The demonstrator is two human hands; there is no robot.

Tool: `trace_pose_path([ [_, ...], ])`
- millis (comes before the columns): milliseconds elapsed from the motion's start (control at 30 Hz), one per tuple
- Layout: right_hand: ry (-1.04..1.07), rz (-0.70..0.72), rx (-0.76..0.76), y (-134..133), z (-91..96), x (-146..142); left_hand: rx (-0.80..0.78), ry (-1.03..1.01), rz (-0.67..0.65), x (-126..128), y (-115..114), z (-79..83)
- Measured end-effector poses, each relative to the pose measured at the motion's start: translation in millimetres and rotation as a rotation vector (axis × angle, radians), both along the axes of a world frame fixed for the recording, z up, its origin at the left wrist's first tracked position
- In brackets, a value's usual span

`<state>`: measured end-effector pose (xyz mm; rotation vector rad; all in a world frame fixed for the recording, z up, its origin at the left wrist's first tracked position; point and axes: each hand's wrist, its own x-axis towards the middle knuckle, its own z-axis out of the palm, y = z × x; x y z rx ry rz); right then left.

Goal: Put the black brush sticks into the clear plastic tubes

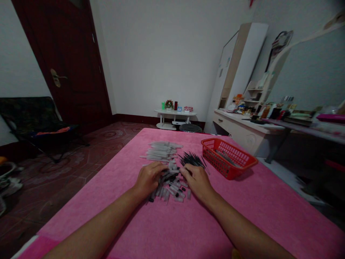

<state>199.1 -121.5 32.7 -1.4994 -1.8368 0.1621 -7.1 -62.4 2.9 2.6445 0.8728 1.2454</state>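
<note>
A loose heap of clear and black pen caps and small pen parts lies on the pink cloth between my hands. At its left edge is my left hand, fingers curled and pressed together over the pieces; whatever they grip is too small to name. My right hand bends in from the other side, thumb and fingers drawn together at the heap's upper right, their contents hidden. Just beyond, whitish pen barrels form a stack. Thin black pen refills lie bunched past my right fingertips.
To the right stands a red plastic basket with some slender items inside. Pink cloth covers the table. Further off are a low white stand, a cluttered dresser and a folding chair on the left.
</note>
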Motion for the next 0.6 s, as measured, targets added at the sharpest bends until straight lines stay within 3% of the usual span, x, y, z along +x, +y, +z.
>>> trace_pose_path([
  [600,-0.017,0.012,0.0,0.5,0.9,1.4,-0.017,0.002,-0.006,-1.4,1.2,-2.0],
])
